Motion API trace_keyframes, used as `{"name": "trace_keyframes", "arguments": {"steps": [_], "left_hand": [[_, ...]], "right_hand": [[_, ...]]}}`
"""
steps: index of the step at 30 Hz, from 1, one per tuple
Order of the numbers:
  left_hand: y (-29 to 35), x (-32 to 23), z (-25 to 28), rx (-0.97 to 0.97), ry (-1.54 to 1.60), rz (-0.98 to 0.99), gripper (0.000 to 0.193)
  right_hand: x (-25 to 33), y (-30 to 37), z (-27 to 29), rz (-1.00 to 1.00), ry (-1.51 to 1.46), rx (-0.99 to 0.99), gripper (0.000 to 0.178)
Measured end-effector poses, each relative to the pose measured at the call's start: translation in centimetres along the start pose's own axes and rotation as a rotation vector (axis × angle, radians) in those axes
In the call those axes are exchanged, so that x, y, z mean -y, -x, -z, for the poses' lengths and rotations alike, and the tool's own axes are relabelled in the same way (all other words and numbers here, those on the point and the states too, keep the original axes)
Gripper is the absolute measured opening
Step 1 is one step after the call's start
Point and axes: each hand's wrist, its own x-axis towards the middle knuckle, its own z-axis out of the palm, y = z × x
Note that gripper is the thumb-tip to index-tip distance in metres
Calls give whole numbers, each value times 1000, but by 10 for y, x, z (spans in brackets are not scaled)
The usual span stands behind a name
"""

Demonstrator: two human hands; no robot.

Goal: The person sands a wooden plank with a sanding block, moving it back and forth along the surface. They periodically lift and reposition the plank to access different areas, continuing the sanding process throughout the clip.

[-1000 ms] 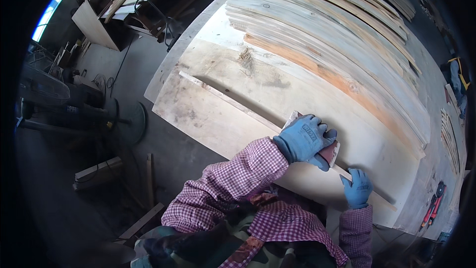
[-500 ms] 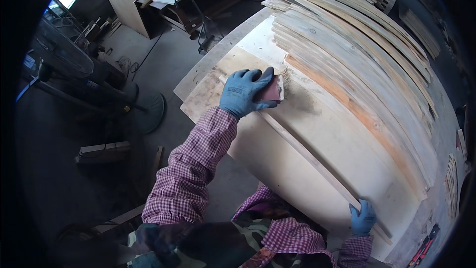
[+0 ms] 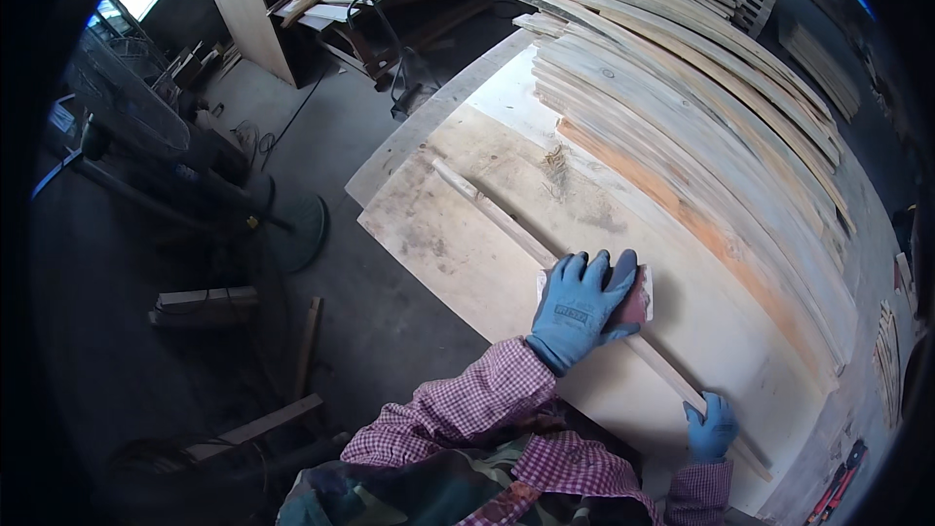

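Observation:
A long, narrow wooden strip point(image 3: 513, 231) lies diagonally across a pale board point(image 3: 409, 224) on the worktable. My left hand point(image 3: 581, 307), in a blue work glove, is closed over a reddish sanding block point(image 3: 636, 306) with whitish edges, which sits on the strip about halfway along. Part of the block is hidden under the palm. Nearer the strip's lower right end, my right hand point(image 3: 712, 427), gloved the same way, pinches the strip between thumb and fingers and holds it against the board.
Stacked wooden planks point(image 3: 682, 127) fill the worktable's far right side, an orange-toned one along the edge. A tuft of fibres point(image 3: 555, 164) rests beyond the strip. Red-handled pliers point(image 3: 840, 482) lie at lower right. A fan point(image 3: 131, 102) stands on the floor at left.
My left hand has slid the sanding block along the strip, from its far left part toward my right hand. The right hand has kept its place and hold.

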Motion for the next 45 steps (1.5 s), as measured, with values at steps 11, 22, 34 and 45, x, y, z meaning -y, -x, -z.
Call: {"name": "trace_keyframes", "arguments": {"steps": [11, 22, 34, 45], "left_hand": [[-62, 232, 69, 29, -336, 553, 84], [-6, 54, 23, 30, -106, 127, 93], [-70, 254, 67, 97, -503, 528, 82], [7, -112, -44, 387, 192, -590, 83]], "right_hand": [[-5, 3, -6, 4, 10, -4, 30], [5, 6, -1, -7, 1, -29, 26], [11, -1, 3, -60, 56, 23, 28], [2, 4, 5, -54, 123, 150, 36]]}}
